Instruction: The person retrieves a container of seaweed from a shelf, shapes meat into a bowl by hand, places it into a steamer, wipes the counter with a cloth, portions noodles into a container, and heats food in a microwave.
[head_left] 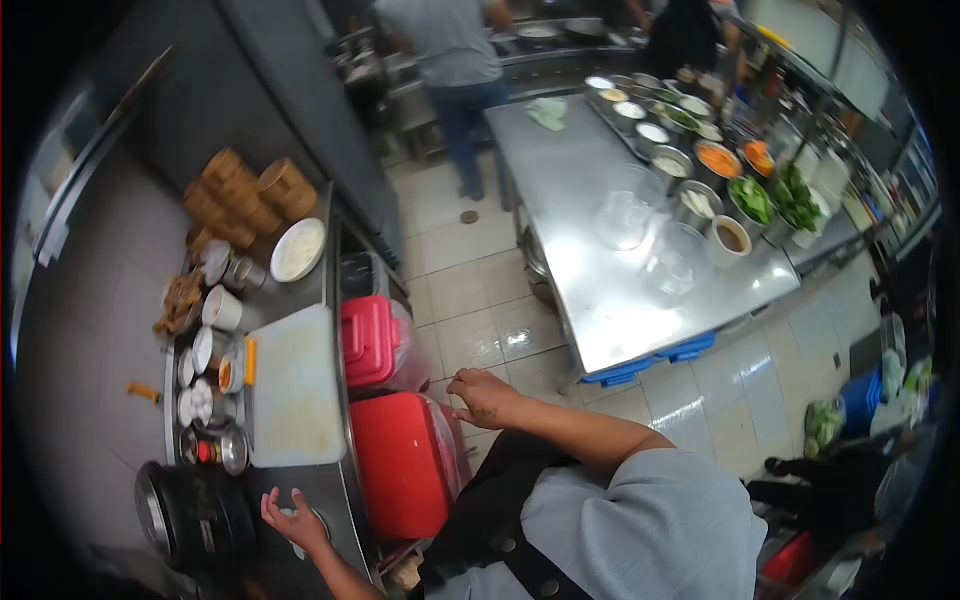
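Note:
My left hand is over the near end of the left counter, with its fingers apart and nothing seen in it. Partly hidden beneath it is a small round pale thing that I cannot make out. A large black pot stands beside this hand, and a white cutting board lies just beyond it. My right hand hangs in the air near a bin with a red lid. Its fingers are loosely bent and apart, and no object shows in them.
Bamboo steamers and a white bowl stand farther along the counter. A pink-lidded bin is beside it. On the right, a steel table bears clear containers and several food tubs. A person stands at the back.

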